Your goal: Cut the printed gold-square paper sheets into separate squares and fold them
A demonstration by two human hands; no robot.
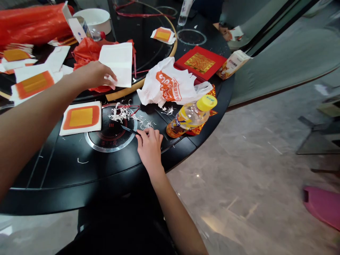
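My left hand (99, 76) reaches over the edge of the raised round turntable, its fingers closed at the lower left corner of a blank white sheet of paper (118, 62). My right hand (150, 143) rests on the black table, gripping a small knife (129, 130) with its narrow blade pointing left. Thin white paper shreds (122, 114) lie scattered just beyond the blade, partly over a round hotplate (108, 138). Left of them sits a neat stack of joss paper (81, 118), white with an orange and gold square on top.
A crumpled white plastic bag (164, 85) and a yellow-capped drink bottle (190, 117) stand to the right. Behind them are a red and gold packet (202, 62) and a carton (235, 63). More joss paper (34, 85), red plastic (32, 24) and a white bowl (95, 19) fill the left.
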